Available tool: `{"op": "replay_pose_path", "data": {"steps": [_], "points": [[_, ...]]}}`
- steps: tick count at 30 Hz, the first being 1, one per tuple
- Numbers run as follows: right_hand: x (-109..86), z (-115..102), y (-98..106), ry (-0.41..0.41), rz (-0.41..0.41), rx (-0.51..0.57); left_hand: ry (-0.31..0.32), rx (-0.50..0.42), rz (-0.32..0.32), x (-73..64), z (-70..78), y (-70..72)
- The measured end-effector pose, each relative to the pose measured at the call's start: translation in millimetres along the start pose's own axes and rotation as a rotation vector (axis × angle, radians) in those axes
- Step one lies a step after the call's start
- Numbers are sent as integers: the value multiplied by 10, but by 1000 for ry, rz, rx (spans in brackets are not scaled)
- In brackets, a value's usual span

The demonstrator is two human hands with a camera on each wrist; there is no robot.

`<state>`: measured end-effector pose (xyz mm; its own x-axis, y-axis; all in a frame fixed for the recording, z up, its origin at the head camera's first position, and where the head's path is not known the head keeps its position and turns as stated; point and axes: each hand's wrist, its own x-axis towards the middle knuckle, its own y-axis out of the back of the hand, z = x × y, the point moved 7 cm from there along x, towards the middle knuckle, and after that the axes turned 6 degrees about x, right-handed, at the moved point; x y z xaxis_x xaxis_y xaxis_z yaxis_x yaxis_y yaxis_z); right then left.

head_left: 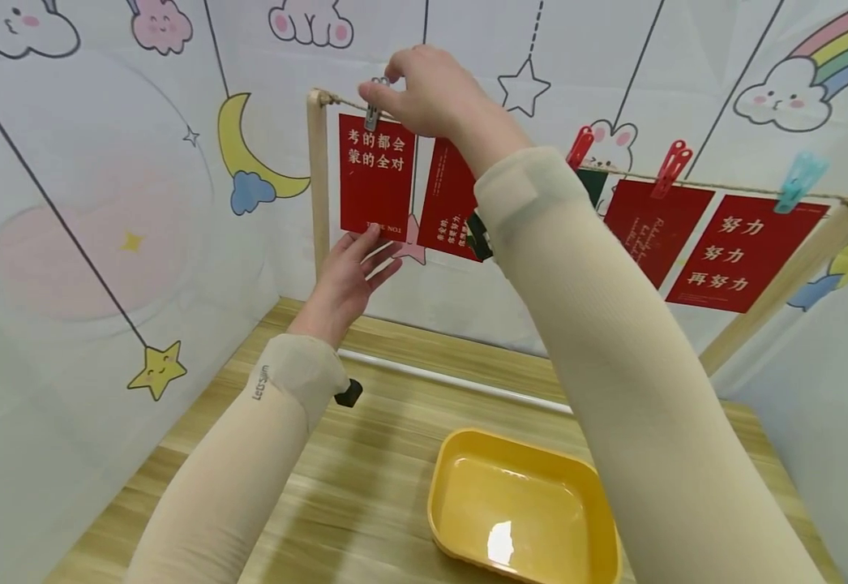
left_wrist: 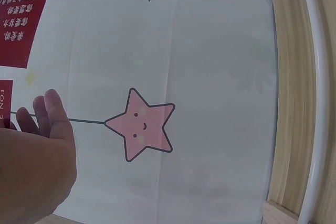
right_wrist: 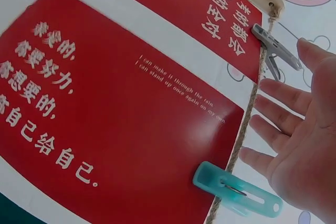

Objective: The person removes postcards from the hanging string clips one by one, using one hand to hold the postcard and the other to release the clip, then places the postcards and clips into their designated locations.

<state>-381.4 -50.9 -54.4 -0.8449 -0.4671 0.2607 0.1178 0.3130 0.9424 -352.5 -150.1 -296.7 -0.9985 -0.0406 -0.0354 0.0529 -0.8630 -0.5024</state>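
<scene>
Red card (head_left: 378,195), grey clip (head_left: 371,118) at 12 o'clock; my right hand (head_left: 431,91) spread, empty; my left hand (head_left: 347,272), relaxed, touching, could tug it loose.

We see a wood-grain tabletop (head_left: 366,462) bearing a yellow plastic basin (head_left: 519,503) right of centre, near side; a white rod (head_left: 453,379) runs left to right farther back. Above, twine (right_wrist: 238,142) strung between wooden posts (head_left: 318,178) carries clipped red cards (head_left: 376,199).

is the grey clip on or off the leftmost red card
On: in the right wrist view, the grey clip overlaps the red card at its top edge.
</scene>
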Motion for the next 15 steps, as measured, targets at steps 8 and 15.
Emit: {"op": "replay_pose_path", "data": {"steps": [8,15], "points": [[38,-31,-23,5,-13,18,-9,24,-13,-9,-11,7],[41,-18,-25,21,8,35,-12,11,-17,-4,-2,24]]}}
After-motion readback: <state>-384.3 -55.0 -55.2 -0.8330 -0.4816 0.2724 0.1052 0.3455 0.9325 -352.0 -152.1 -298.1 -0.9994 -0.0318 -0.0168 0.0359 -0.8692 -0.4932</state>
